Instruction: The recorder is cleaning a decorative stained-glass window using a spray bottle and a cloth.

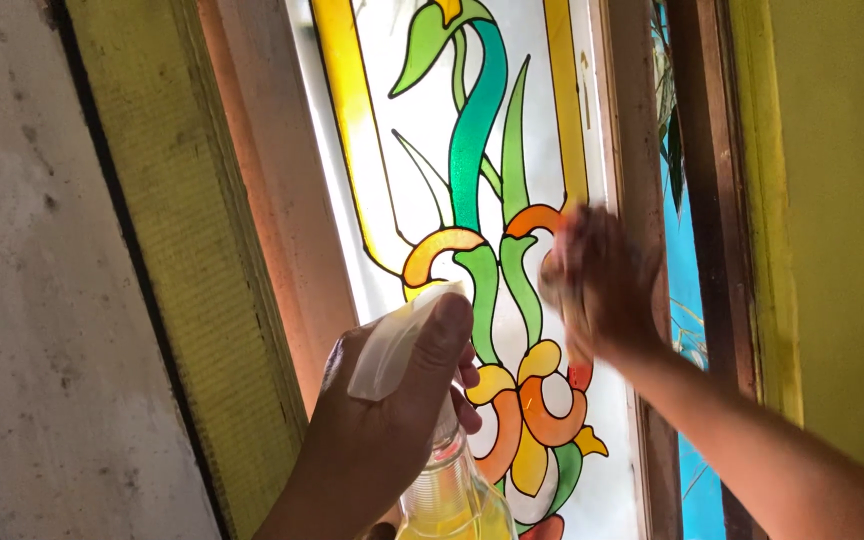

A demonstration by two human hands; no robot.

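Note:
My left hand (382, 420) grips a clear spray bottle (452, 495) of yellow liquid, fingers wrapped over its white trigger head (392, 345). The bottle stands upright just in front of a stained-glass window pane (422, 150) with green stems, orange and yellow flower shapes and a yellow border. My right hand (602, 285) is pressed against the right side of the pane, blurred with motion. Something pale shows under its fingers, but I cannot tell what it is.
A brown wooden frame (282, 200) and a yellow-green painted jamb (182, 250) run down the left, next to a grey wall (32, 300). At the right a dark wooden post (712, 200), a turquoise gap with leaves (687, 290) and another yellow-green jamb (832, 250).

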